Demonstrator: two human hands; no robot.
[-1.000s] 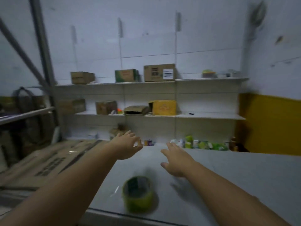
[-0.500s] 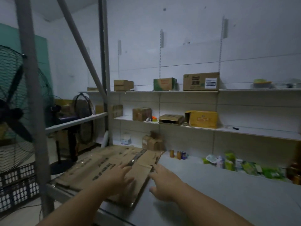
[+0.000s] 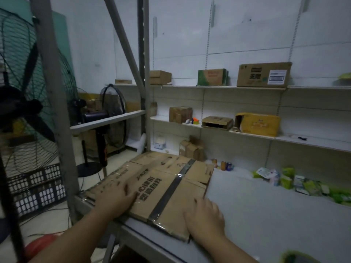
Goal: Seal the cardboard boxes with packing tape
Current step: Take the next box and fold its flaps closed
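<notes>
A stack of flattened cardboard boxes (image 3: 167, 179) lies at the left end of the grey table (image 3: 266, 211), with a dark tape strip running along the top one. My left hand (image 3: 114, 199) rests palm down on the top box's left part. My right hand (image 3: 204, 215) lies flat on the box's near right corner, fingers spread over its edge. Neither hand grips anything. The green roll of packing tape (image 3: 296, 258) shows only partly at the bottom right edge of the view, blurred.
Wall shelves behind hold several cardboard boxes (image 3: 264, 74). Small cans (image 3: 223, 165) and green packets (image 3: 307, 185) line the table's back edge. Metal rack posts (image 3: 57, 111), two standing fans (image 3: 112, 114) and black crates (image 3: 36, 188) stand to the left.
The view has swung left and down from the tape roll to the box stack. Both hands moved left and came down flat on the top flattened box.
</notes>
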